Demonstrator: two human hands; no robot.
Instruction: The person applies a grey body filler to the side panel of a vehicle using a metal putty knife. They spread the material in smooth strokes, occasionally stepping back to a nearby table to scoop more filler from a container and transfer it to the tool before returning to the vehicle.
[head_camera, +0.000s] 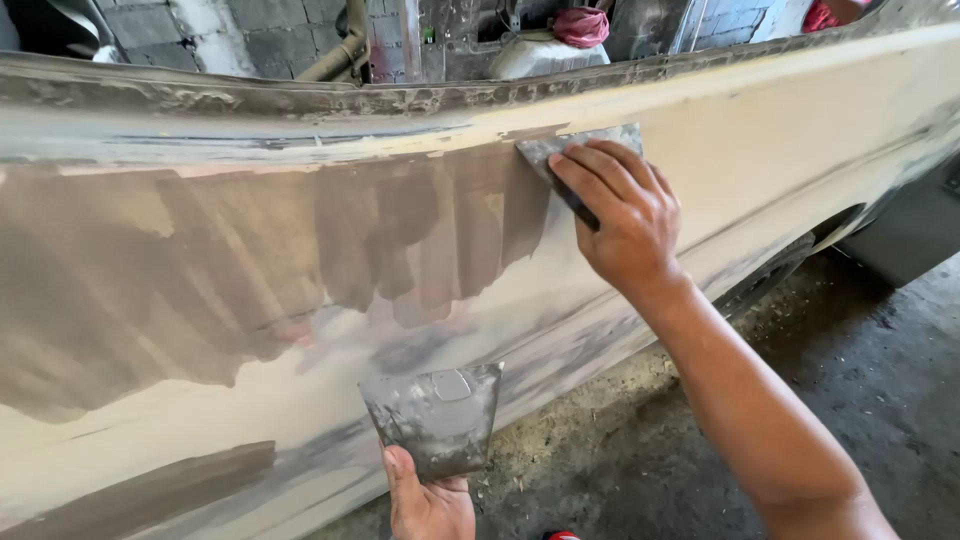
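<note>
Filler work: our right hand clamps its fingers on the spreader, flat against the car panel at 12 o'clock, to drag grey putty. Our left hand grips the mixing board at 6 o'clock, close for reloading.

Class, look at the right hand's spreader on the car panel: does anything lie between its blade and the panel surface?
Nothing visible does. The right hand presses the spreader flat against the car panel; only wet grey filler trails left of it.
</note>
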